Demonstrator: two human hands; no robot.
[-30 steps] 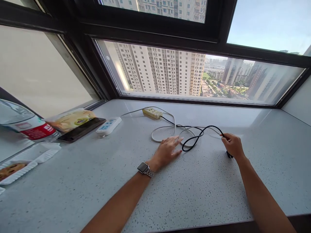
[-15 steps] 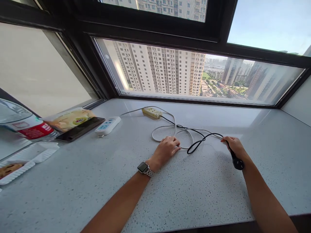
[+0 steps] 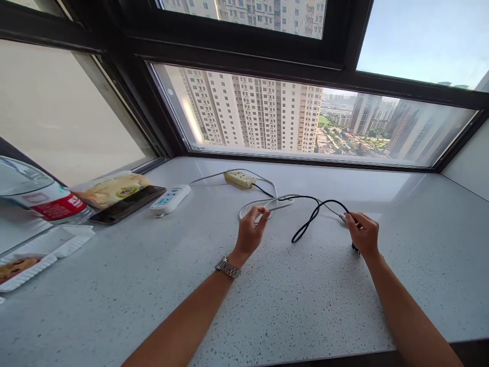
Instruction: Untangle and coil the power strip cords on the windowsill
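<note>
My left hand [image 3: 252, 229], with a watch on its wrist, is raised off the speckled countertop [image 3: 267, 300] and pinches a loop of the white cable [image 3: 267, 203]. That cable runs back to a yellowish power strip [image 3: 239, 178] near the window. My right hand [image 3: 362, 233] is closed around the plug end of a black cable [image 3: 311, 216], which arcs up and loops between my two hands, crossing the white cable. The plug itself is mostly hidden in my fist.
A white and blue power strip [image 3: 171, 198] lies left of the cables. Further left are a dark phone [image 3: 126, 204], a snack packet [image 3: 110, 187], a water bottle [image 3: 38, 196] and a white tray with a cookie [image 3: 23, 265]. The window frame [image 3: 305, 158] borders the back.
My left hand went from flat on the counter to lifted, gripping the white cable and gathering its loop. My right hand drew the black cable's plug back up into its fist.
</note>
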